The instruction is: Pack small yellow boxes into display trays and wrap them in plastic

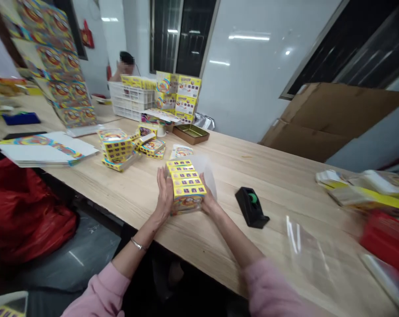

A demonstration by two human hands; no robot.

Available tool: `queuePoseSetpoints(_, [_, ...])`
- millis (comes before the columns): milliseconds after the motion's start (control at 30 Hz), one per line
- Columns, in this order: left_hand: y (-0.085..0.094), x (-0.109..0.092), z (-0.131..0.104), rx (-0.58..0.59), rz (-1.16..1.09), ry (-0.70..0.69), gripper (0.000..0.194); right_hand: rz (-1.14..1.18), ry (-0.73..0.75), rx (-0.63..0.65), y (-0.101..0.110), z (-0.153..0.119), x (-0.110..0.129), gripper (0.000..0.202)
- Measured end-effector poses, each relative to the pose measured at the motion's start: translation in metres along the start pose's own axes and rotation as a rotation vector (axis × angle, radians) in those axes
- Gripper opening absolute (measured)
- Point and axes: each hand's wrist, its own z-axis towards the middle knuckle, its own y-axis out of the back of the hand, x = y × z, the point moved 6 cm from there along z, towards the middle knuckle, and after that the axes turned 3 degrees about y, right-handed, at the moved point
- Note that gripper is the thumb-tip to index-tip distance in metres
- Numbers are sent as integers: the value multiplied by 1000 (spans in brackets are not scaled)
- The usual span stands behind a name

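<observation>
A row of several small yellow boxes [188, 181] stands on the wooden table near its front edge, pressed together. My left hand [164, 193] lies flat along their left side, and my right hand [208, 196] holds the right side, so the boxes are gripped between both palms. Clear film shows around the lower edge of the row. Behind and to the right of the boxes is a translucent sheet [210, 174]. A black tape dispenser [252, 207] with a green core stands to the right of my right hand.
Stacked yellow boxes [115, 147] sit at the back left, beside printed sheets [47, 149]. Farther back are a white crate [131, 101], a brown tray [191, 133] and a person [125, 66]. Clear film [311, 251] and a red object [389, 240] lie at right.
</observation>
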Motion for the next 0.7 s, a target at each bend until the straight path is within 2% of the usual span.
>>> queuePoseSetpoints(100, [41,1,4,-93,6,98,68,-225,321,-231,23,-5,34,68])
queuePoseSetpoints(167, [65,-2,4,-111,-17,131,66,-317,483,-289,27,-11,57,70])
queuePoseSetpoints(200, [73,-4,3,-103,-29,139,66,-332,500,-276,26,-13,64,71])
queuePoseSetpoints(300, [85,-10,2,-25,-49,145,63,-332,430,-208,15,-14,74,74])
queuePoseSetpoints(367, [96,-13,5,-2,-28,136,62,-410,462,-223,8,-19,88,70])
queuePoseSetpoints(467, [127,-19,17,-88,20,95,67,-608,579,-206,-6,-28,119,57])
queuePoseSetpoints(567, [162,-27,28,-187,56,41,68,-711,565,-60,-21,-25,141,48])
queuePoseSetpoints(700, [187,-31,37,-133,83,-14,67,-753,543,74,-38,0,152,38])
